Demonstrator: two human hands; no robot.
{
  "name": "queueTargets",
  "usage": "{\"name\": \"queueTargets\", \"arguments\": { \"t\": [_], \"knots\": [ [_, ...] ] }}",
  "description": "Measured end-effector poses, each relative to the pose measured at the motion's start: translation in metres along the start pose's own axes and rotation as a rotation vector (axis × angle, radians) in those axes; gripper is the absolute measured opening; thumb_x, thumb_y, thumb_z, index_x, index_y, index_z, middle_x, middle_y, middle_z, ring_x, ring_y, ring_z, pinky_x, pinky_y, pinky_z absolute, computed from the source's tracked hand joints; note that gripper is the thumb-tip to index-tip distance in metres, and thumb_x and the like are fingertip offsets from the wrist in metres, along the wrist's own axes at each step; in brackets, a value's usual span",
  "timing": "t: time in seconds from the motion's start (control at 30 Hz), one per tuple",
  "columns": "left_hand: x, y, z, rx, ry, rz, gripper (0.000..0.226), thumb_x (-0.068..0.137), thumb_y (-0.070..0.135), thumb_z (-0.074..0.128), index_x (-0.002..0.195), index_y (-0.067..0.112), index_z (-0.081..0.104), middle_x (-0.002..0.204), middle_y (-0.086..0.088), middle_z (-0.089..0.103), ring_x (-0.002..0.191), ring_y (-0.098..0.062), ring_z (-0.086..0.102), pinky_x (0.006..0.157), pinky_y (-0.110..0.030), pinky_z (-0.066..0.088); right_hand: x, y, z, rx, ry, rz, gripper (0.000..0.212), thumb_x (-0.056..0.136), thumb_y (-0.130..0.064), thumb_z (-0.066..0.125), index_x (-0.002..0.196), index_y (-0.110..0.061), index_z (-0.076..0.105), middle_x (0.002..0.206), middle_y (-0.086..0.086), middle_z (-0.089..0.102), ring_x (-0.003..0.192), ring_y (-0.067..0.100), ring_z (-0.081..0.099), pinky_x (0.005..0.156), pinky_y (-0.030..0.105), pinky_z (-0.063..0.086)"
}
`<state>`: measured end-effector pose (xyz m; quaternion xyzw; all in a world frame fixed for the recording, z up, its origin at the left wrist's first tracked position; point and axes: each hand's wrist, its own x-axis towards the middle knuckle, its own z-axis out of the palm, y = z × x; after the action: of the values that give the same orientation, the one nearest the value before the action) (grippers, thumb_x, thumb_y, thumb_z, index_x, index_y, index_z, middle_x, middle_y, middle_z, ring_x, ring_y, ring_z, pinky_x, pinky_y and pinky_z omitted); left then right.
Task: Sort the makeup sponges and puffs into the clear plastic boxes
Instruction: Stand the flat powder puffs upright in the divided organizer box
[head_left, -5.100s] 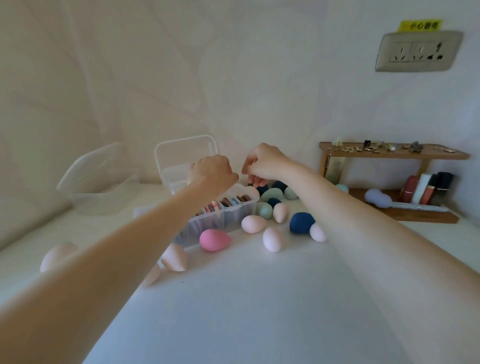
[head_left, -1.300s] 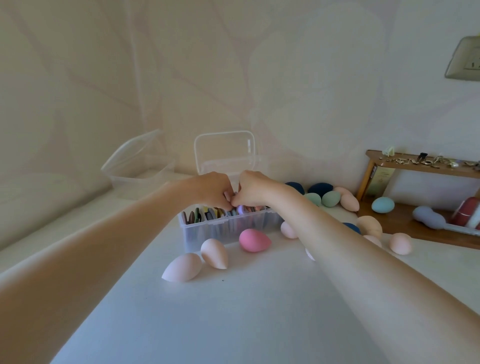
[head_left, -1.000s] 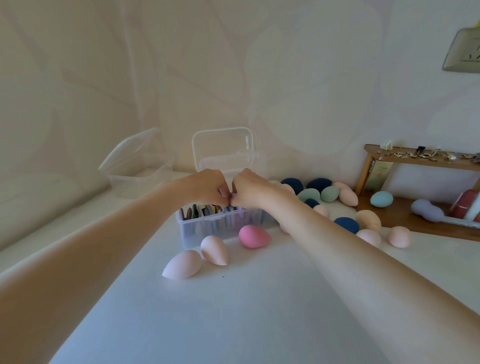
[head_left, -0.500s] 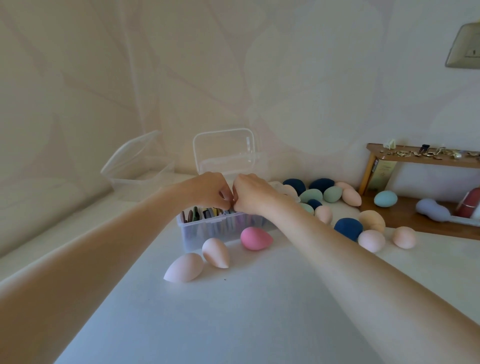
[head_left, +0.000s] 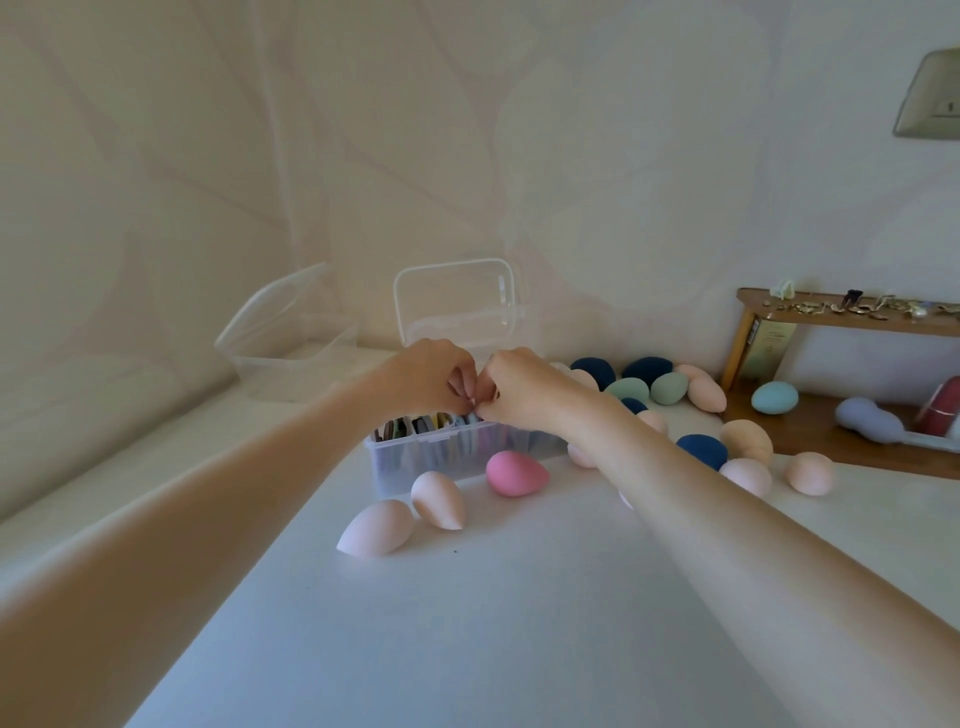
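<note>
A clear plastic box (head_left: 415, 463) stands mid-table with its lid (head_left: 457, 301) raised, and flat puffs (head_left: 415, 423) stand on edge in a row inside it. My left hand (head_left: 431, 376) and my right hand (head_left: 524, 389) meet fingertip to fingertip just above that row, fingers curled, pinching the top of a puff that they mostly hide. Egg-shaped sponges lie loose on the table: a bright pink one (head_left: 514, 473), a peach one (head_left: 439, 499) and a pale pink one (head_left: 376, 527) in front of the box.
A second clear box (head_left: 291, 338) stands open at the back left. Several blue, green and peach sponges (head_left: 701, 451) lie right of the box. A wooden shelf (head_left: 841, 317) with small items stands at the right wall, under a wall socket (head_left: 930, 98).
Both hands have stayed together over the box, working at the row of puffs with small finger movements. The view has shifted slightly; the sponges on the table have not moved.
</note>
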<state>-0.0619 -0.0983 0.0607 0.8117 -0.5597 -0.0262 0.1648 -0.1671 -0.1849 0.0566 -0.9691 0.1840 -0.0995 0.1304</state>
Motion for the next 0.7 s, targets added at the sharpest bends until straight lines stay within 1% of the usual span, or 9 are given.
{"name": "queueTargets", "arguments": {
  "t": [0.1,0.17,0.23,0.33,0.4,0.47,0.57,0.63,0.7],
  "knots": [
    [-0.001,-0.001,0.001,0.038,0.022,-0.003,0.02,0.078,0.01,0.067,0.097,0.006,0.063,0.103,-0.006,0.071,0.1,-0.02,0.064,0.073,-0.021,0.044,-0.006,0.001,0.003,-0.012,0.076,-0.021,0.019,0.089,-0.009,0.053,0.1,-0.006,0.069,0.099,0.006,0.067,0.09,0.02,0.061,0.053,0.014,0.036],
    [-0.003,-0.001,0.0,0.023,-0.011,0.005,0.014,0.08,0.009,0.065,0.094,0.005,0.067,0.103,-0.006,0.072,0.1,-0.02,0.066,0.075,-0.018,0.046,-0.007,0.003,0.008,0.038,0.073,-0.022,0.02,0.089,-0.005,0.05,0.085,-0.005,0.07,0.084,0.007,0.066,0.074,0.019,0.059,0.063,0.024,0.039],
    [-0.005,0.001,-0.001,0.032,-0.033,0.007,0.013,0.082,0.01,0.063,0.093,0.006,0.069,0.103,-0.007,0.072,0.101,-0.02,0.066,0.084,-0.023,0.049,-0.006,0.003,0.009,0.081,0.028,-0.01,0.028,0.088,0.0,0.045,0.074,-0.009,0.069,0.072,0.007,0.06,0.058,0.014,0.049,0.06,0.027,0.038],
    [0.0,0.008,-0.002,0.106,-0.072,-0.004,0.017,0.083,0.01,0.061,0.097,0.008,0.07,0.101,-0.003,0.071,0.086,-0.015,0.06,0.067,-0.014,0.043,-0.005,0.006,0.002,0.05,-0.027,0.008,0.031,0.09,-0.004,0.042,0.092,-0.01,0.073,0.09,0.006,0.067,0.074,0.016,0.052,0.051,0.01,0.037],
    [0.002,0.013,-0.006,0.134,-0.081,-0.002,0.018,0.084,0.009,0.058,0.097,0.013,0.071,0.093,0.0,0.066,0.083,-0.012,0.055,0.068,-0.016,0.041,-0.006,0.012,-0.01,0.108,-0.01,0.013,0.031,0.091,-0.005,0.045,0.102,-0.013,0.072,0.106,0.003,0.069,0.084,0.013,0.054,0.064,0.009,0.041],
    [0.004,0.012,-0.011,0.112,0.011,-0.014,0.017,0.086,0.009,0.055,0.089,0.015,0.07,0.09,-0.003,0.065,0.086,-0.017,0.058,0.079,-0.022,0.045,-0.005,0.023,-0.029,0.137,0.043,0.039,0.032,0.09,-0.001,0.044,0.104,-0.01,0.071,0.112,0.004,0.067,0.089,0.01,0.052,0.078,0.017,0.039],
    [0.004,-0.005,-0.018,-0.012,0.239,-0.112,0.019,0.087,0.011,0.055,0.094,0.01,0.072,0.106,-0.006,0.07,0.103,-0.022,0.064,0.092,-0.031,0.049,0.0,0.053,-0.054,0.153,0.107,0.168,0.035,0.091,0.0,0.04,0.104,-0.01,0.07,0.11,0.007,0.063,0.094,0.014,0.052,0.085,0.024,0.041],
    [0.002,-0.02,-0.017,-0.046,0.346,-0.181,0.02,0.088,0.012,0.053,0.098,0.013,0.07,0.114,-0.005,0.068,0.109,-0.023,0.061,0.094,-0.034,0.046,0.007,0.07,-0.062,0.257,0.166,0.279,0.036,0.091,0.002,0.037,0.108,-0.01,0.067,0.12,0.008,0.057,0.109,0.022,0.053,0.096,0.032,0.046],
    [-0.002,-0.03,-0.013,-0.062,0.452,-0.227,0.023,0.088,0.008,0.05,0.104,0.013,0.067,0.119,-0.008,0.064,0.114,-0.026,0.056,0.095,-0.034,0.042,0.014,0.074,-0.058,0.313,0.232,0.329,0.04,0.09,0.004,0.037,0.123,-0.009,0.057,0.133,0.01,0.051,0.122,0.026,0.048,0.1,0.03,0.042]
  ]
}}
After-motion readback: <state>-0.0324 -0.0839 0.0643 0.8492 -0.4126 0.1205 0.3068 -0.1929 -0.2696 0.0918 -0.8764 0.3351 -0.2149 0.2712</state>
